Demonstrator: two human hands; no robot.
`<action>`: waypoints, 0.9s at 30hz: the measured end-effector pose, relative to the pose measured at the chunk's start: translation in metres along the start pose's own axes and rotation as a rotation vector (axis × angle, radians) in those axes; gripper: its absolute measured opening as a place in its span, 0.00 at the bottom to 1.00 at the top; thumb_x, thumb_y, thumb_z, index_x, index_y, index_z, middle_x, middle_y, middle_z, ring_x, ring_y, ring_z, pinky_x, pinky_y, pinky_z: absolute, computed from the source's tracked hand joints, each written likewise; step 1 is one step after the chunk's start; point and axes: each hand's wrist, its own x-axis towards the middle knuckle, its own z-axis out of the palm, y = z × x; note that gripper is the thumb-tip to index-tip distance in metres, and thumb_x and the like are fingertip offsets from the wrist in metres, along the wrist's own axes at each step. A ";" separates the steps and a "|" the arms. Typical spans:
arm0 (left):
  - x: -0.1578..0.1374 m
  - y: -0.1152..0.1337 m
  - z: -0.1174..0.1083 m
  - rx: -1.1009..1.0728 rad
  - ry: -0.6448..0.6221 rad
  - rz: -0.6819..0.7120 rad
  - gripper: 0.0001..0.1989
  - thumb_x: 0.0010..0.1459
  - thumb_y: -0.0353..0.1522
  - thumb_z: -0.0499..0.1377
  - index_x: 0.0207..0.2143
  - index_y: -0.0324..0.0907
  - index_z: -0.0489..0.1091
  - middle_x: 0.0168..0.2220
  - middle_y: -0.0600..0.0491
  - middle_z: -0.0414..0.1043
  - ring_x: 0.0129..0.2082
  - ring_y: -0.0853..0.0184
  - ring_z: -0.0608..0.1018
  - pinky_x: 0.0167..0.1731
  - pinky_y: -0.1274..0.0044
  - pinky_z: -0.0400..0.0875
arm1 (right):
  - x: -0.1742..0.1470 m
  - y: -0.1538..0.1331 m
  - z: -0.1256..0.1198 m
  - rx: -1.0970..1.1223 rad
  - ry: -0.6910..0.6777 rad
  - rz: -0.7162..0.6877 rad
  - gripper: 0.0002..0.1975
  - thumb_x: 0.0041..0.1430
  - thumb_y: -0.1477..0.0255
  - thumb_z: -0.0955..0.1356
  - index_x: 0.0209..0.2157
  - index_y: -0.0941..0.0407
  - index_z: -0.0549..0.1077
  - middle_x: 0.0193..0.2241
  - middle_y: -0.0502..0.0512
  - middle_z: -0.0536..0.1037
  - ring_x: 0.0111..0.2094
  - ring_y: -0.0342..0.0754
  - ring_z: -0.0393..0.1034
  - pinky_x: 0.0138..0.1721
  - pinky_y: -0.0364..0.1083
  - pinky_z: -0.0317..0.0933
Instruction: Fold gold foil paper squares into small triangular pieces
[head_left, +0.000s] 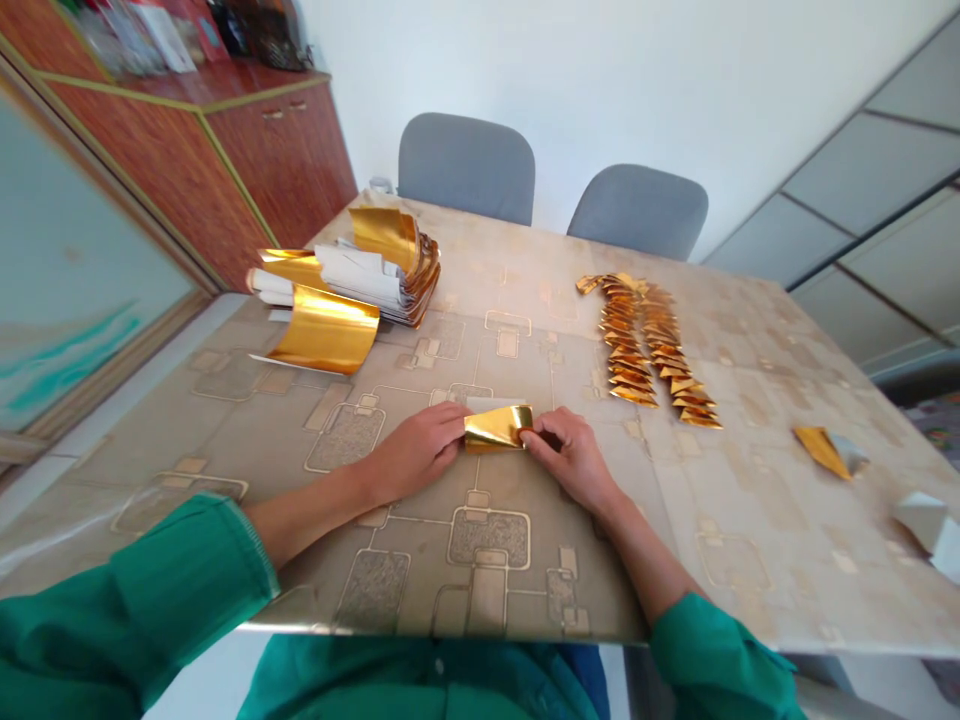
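Between my hands, just above the table, is a sheet of gold foil paper (pixel 495 430), partly rolled or folded over, with a pale strip along its far side. My left hand (pixel 431 447) grips its left end, the fingertips partly hidden behind it. At the right end, my right hand (pixel 566 450) pinches the paper between thumb and curled fingers. To the far left lies a stack of gold and white paper sheets (pixel 364 275), with a curled gold sheet (pixel 326 330) in front. Two rows of folded gold paper pieces (pixel 626 345) lie to the right.
A patterned cloth covers the table (pixel 480 570). A loose gold folded piece (pixel 825 450) and a whitish folded paper (pixel 926 525) lie near the right side. Two grey chairs (pixel 466 165) stand behind the far edge, and a wooden cabinet (pixel 281 160) at the back left.
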 end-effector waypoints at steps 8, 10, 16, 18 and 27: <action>-0.002 0.035 -0.001 0.226 0.216 0.179 0.16 0.63 0.23 0.52 0.52 0.40 0.68 0.53 0.46 0.72 0.56 0.62 0.71 0.62 0.63 0.62 | 0.001 -0.009 0.007 -0.050 0.060 0.117 0.13 0.61 0.71 0.67 0.22 0.54 0.66 0.18 0.46 0.68 0.24 0.43 0.61 0.30 0.44 0.52; -0.003 0.042 0.005 0.268 0.102 0.197 0.18 0.65 0.28 0.54 0.56 0.38 0.66 0.57 0.44 0.70 0.60 0.59 0.69 0.65 0.61 0.57 | 0.000 -0.008 0.007 -0.053 0.075 0.137 0.10 0.59 0.72 0.67 0.24 0.54 0.67 0.20 0.46 0.69 0.24 0.43 0.61 0.30 0.44 0.52; -0.007 0.034 0.023 0.304 -0.059 0.103 0.27 0.66 0.39 0.57 0.62 0.34 0.61 0.64 0.42 0.63 0.66 0.56 0.62 0.69 0.61 0.42 | 0.001 -0.006 0.010 -0.008 0.080 0.240 0.03 0.58 0.73 0.67 0.31 0.54 0.68 0.23 0.46 0.72 0.23 0.43 0.62 0.28 0.43 0.52; -0.009 0.032 0.025 0.313 -0.082 0.083 0.28 0.66 0.40 0.57 0.63 0.35 0.60 0.65 0.43 0.62 0.66 0.56 0.62 0.69 0.61 0.39 | 0.001 -0.005 0.011 0.025 0.084 0.261 0.04 0.58 0.73 0.68 0.35 0.54 0.69 0.23 0.45 0.72 0.23 0.42 0.62 0.27 0.43 0.53; -0.011 0.034 0.025 0.299 -0.130 0.047 0.29 0.66 0.41 0.56 0.64 0.36 0.57 0.66 0.43 0.59 0.67 0.58 0.60 0.69 0.63 0.36 | -0.004 -0.001 0.016 -0.131 0.122 0.254 0.09 0.61 0.70 0.68 0.42 0.53 0.67 0.25 0.47 0.74 0.27 0.46 0.67 0.31 0.44 0.56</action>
